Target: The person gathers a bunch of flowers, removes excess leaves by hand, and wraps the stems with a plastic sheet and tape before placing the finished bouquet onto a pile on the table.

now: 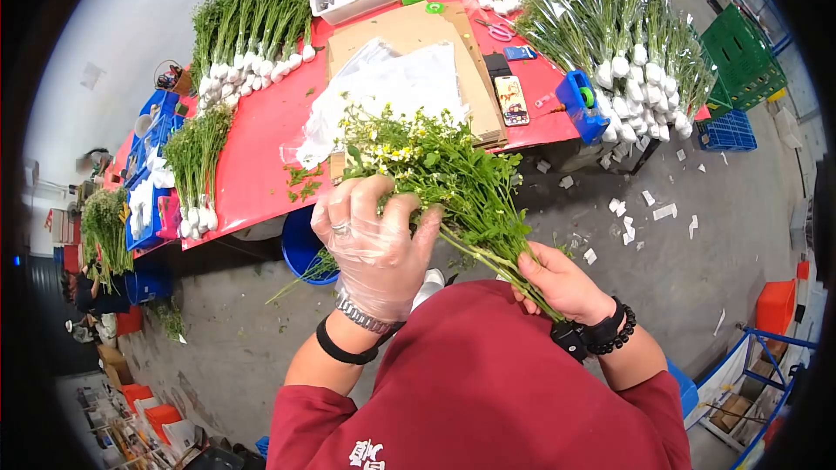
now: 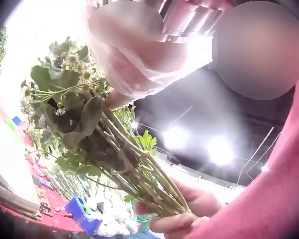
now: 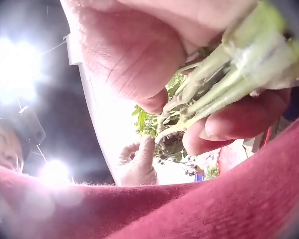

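Note:
A leafy bunch of small white daisy-like flowers (image 1: 435, 161) with yellow centres slants in front of the chest. My bare right hand (image 1: 562, 283) grips its stems low down, thumb on top; the right wrist view shows the stems (image 3: 204, 89) between thumb and fingers. Up by the flower heads, my left hand (image 1: 374, 231), in a clear plastic glove, curls its fingers at the bunch's edge. In the left wrist view one gloved fingertip (image 2: 117, 99) meets the upper stems beside broad leaves (image 2: 84, 119). The bunch hides part of the left fingertips.
Ahead stands a red-covered table (image 1: 261, 183) with cardboard (image 1: 470, 61), white sheets (image 1: 383, 87), a phone (image 1: 512, 100) and scissors (image 1: 498, 31). White-wrapped bunches (image 1: 252, 26) lie left, more bunches (image 1: 618, 35) right. A blue bucket (image 1: 305, 248) stands below; paper scraps (image 1: 666, 211) litter the floor.

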Demonstrator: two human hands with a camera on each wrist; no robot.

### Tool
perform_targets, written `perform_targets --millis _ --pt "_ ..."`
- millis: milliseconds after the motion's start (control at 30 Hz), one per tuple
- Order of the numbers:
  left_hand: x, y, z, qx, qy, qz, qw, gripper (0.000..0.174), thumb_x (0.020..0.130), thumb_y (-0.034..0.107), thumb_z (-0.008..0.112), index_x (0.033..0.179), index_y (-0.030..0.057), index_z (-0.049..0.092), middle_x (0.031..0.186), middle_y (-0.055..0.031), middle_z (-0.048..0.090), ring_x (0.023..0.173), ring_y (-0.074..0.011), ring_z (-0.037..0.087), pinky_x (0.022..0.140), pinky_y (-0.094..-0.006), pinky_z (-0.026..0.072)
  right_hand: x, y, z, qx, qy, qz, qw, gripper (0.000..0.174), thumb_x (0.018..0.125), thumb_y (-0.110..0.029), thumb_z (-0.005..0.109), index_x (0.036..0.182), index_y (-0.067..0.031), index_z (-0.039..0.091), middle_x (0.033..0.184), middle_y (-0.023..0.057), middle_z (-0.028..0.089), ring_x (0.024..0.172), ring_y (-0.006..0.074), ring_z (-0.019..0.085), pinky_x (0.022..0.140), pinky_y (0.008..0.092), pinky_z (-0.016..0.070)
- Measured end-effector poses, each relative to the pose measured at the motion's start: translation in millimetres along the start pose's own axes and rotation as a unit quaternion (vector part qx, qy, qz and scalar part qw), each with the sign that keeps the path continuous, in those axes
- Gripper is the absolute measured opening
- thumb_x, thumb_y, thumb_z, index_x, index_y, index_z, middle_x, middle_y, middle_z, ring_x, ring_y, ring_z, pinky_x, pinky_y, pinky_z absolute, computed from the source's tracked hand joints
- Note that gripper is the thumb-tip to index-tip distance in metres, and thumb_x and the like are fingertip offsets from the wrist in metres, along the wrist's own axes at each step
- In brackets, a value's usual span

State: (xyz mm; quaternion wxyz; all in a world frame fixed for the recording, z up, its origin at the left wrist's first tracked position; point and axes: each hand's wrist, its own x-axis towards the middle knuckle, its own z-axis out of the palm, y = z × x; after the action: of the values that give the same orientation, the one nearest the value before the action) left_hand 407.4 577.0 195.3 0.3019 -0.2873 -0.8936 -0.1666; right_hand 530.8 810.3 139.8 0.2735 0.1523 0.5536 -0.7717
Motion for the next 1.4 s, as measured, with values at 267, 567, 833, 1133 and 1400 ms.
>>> perform_targets --millis 267,567,833,1133,1400 --pt "-4.0 0.3 8.3 -0.072 -0.05 0.04 0.995 0.023 0.074 0.014 0.081 0.094 0.0183 0.068 0.091 -0.001 0.06 0.095 -0.0257 0.056 0.096 -0.0448 0.0356 0.6 2.5 -0.2 -0.001 0.011 -0.011 1.0 0.038 0.11 -0.042 0.049 0.118 -0.0052 0.055 0.08 0.003 0.064 0.057 0.0067 0.056 0.053 0.0215 0.0475" --pt "5.8 5.4 12.5 -0.089 -0.067 0.02 0.994 0.024 0.077 0.012 0.076 0.099 0.0166 0.068 0.082 -0.0016 0.058 0.086 -0.0247 0.058 0.092 -0.0445 0.0368 0.1 4.3 3.2 -0.063 0.042 -0.03 0.997 0.038 0.11 -0.042 0.051 0.119 -0.0049 0.054 0.08 0.0018 0.062 0.058 0.0061 0.055 0.051 0.0218 0.0447" --pt "3.5 -5.8 9.7 -0.059 -0.044 0.055 0.996 0.02 0.073 0.008 0.077 0.085 0.0147 0.063 0.078 -0.0023 0.058 0.08 -0.0253 0.058 0.085 -0.0426 0.0409 1.6 10.3 0.0 -0.062 0.063 -0.044 0.995 0.041 0.108 -0.043 0.054 0.122 -0.0044 0.055 0.08 0.0012 0.061 0.059 0.0062 0.054 0.052 0.0229 0.0453" --pt "-5.9 -9.6 24.0 -0.048 -0.053 -0.016 0.997 0.015 0.074 0.006 0.072 0.08 0.0103 0.059 0.072 -0.0095 0.057 0.073 -0.0342 0.058 0.071 -0.0461 0.042 7.4 13.3 -6.4 -0.279 0.148 -0.164 0.935 0.036 0.105 -0.035 0.062 0.113 -0.0003 0.06 0.079 0.0016 0.06 0.065 0.0099 0.052 0.06 0.0303 0.0457" --pt "-10.7 -149.3 -24.6 -0.133 0.249 -0.326 0.903 0.015 0.097 0.015 0.071 0.086 0.0043 0.07 0.08 -0.0053 0.067 0.075 -0.0159 0.056 0.074 -0.0333 0.0493 -6.0 26.7 -46.5 -0.064 0.139 -0.018 0.988 0.038 0.107 -0.037 0.058 0.133 -0.0085 0.055 0.076 -0.004 0.053 0.06 0.0042 0.046 0.053 0.0215 0.0401"
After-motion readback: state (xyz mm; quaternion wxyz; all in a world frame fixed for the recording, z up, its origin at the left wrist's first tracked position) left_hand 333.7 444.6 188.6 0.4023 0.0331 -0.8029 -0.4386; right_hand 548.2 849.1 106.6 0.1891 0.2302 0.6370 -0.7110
